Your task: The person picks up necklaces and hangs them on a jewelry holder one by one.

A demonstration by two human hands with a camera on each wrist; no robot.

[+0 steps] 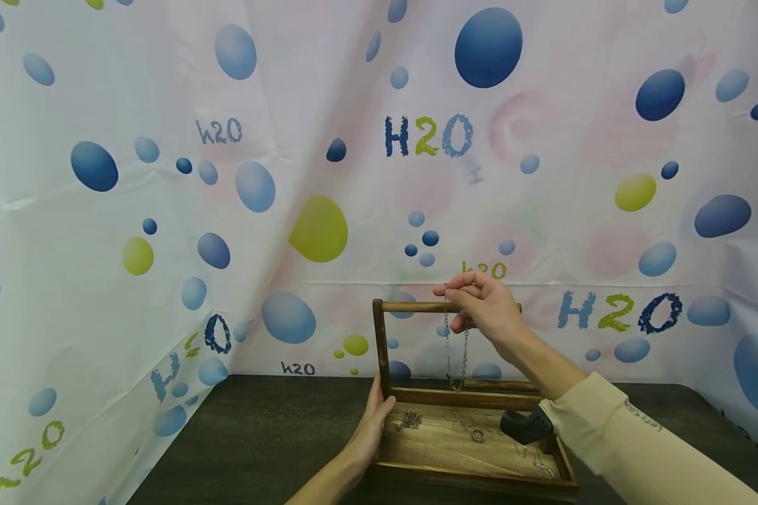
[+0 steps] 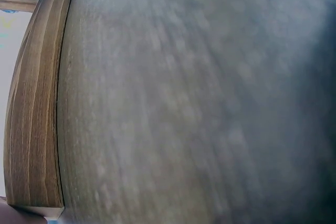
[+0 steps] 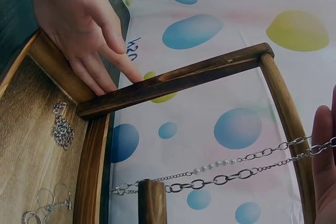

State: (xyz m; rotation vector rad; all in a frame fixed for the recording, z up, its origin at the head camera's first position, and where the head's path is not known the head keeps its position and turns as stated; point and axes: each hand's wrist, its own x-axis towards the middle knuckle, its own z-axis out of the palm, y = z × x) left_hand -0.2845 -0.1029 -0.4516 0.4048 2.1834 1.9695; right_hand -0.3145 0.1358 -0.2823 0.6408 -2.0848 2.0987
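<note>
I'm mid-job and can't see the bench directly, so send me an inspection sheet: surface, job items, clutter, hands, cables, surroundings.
Surface: dark table with visible wood grain.
Job items: silver chain with a run of white beads, hanging near the crossbar of a wooden tray; contact with the bar unclear.
Clutter: chain heap at the tray's left end; ring and thin pieces further right.
Left hand: rests against the tray's left end, beside the post.
Right hand: holds the chain up; black device at that wrist.
Cables: nothing seen.
Surroundings: white backdrop with blue and green spots and H2O lettering.
</note>
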